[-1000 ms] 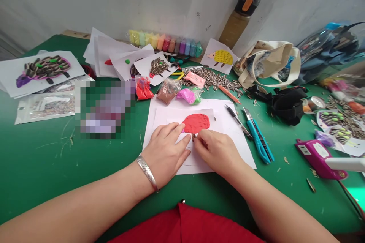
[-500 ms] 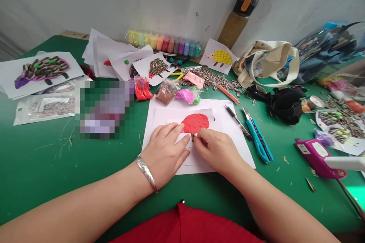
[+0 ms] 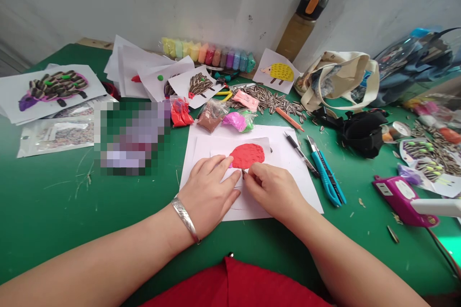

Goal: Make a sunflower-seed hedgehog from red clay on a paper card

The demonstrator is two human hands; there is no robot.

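Note:
A flat red oval of modelling clay (image 3: 248,156) lies on a small white sheet, which rests on a larger white paper (image 3: 300,194). My left hand (image 3: 211,189) is spread flat on the sheets, its fingertips at the oval's left edge, where a bit of pink-purple clay shows. Just below the oval, my right hand (image 3: 275,183) is closed with thumb and forefinger at a small dark brown piece (image 3: 244,172), apparently clay. The curled fingers hide much of that piece. A pen (image 3: 300,153) and a blue utility knife (image 3: 326,175) lie to the right.
Behind the paper are bags of brown clay (image 3: 211,116), red clay (image 3: 181,112) and a heap of sunflower seeds (image 3: 266,98). Finished hedgehog pictures (image 3: 57,87) lie left. A bottle (image 3: 302,21) leans on the wall. At right are a cloth bag (image 3: 338,81) and purple device (image 3: 399,196).
My right fingertips have shifted very slightly at the brown piece, and less of it shows now. My left hand stays in place.

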